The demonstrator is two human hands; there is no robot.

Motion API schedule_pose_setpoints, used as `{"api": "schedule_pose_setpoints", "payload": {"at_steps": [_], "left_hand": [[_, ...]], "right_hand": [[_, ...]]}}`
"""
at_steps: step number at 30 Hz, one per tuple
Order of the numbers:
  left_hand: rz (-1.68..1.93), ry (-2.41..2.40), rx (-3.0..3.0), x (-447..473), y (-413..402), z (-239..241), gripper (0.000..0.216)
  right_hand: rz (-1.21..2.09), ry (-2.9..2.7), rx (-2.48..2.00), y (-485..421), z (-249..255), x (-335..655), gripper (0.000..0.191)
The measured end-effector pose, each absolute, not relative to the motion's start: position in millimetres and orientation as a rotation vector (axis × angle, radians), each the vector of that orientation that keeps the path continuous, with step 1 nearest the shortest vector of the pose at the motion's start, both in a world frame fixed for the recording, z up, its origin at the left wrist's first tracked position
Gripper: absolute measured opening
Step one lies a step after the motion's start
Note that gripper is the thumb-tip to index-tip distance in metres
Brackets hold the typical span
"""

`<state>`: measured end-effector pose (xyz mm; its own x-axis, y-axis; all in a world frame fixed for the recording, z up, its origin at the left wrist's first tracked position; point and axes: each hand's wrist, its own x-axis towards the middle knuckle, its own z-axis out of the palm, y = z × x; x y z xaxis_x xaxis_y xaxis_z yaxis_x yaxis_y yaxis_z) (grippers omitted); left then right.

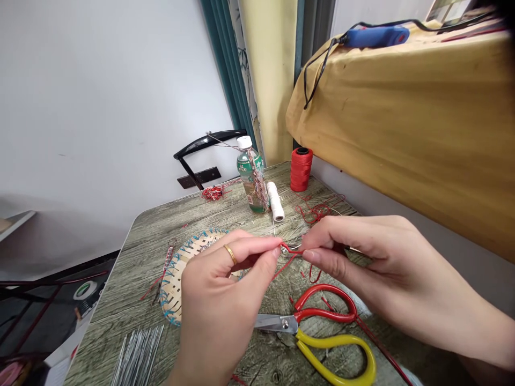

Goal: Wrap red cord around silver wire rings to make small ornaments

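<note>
My left hand [233, 284], a gold ring on one finger, pinches a red cord [290, 250] between thumb and forefinger. My right hand [358, 262] pinches the same cord a short way to the right, so a small length spans the gap. A thin white thread shows beside it. Below the hands lie scissors [300, 324] with one red and one yellow handle; the blade tips are hidden behind my left hand. A woven basket [173, 289] with blue lacing is partly covered by my left hand.
A bottle [251, 177] wound with twisted cord stands behind, beside a white thread spool [276, 201] and a red thread spool [301, 169]. Loose red thread [317, 212] lies near them. Thin metal wires [139, 356] lie front left. A yellow cloth-covered surface [402, 102] rises at right.
</note>
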<state>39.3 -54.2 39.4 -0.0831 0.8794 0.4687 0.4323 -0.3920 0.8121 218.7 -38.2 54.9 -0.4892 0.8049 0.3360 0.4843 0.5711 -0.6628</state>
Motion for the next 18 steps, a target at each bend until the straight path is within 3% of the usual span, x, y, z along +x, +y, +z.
{"api": "schedule_pose_setpoints", "payload": {"at_steps": [14, 18], "left_hand": [[1.442, 1.252, 2.01, 37.0, -52.5, 39.2, 0.023], [1.395, 1.185, 1.97, 31.2, -50.8, 43.2, 0.025]], "right_hand": [[1.143, -1.913, -0.903, -32.4, 51.9, 218.5, 0.018], [1.428, -1.755, -0.864, -28.8, 48.3, 221.3, 0.017]]}}
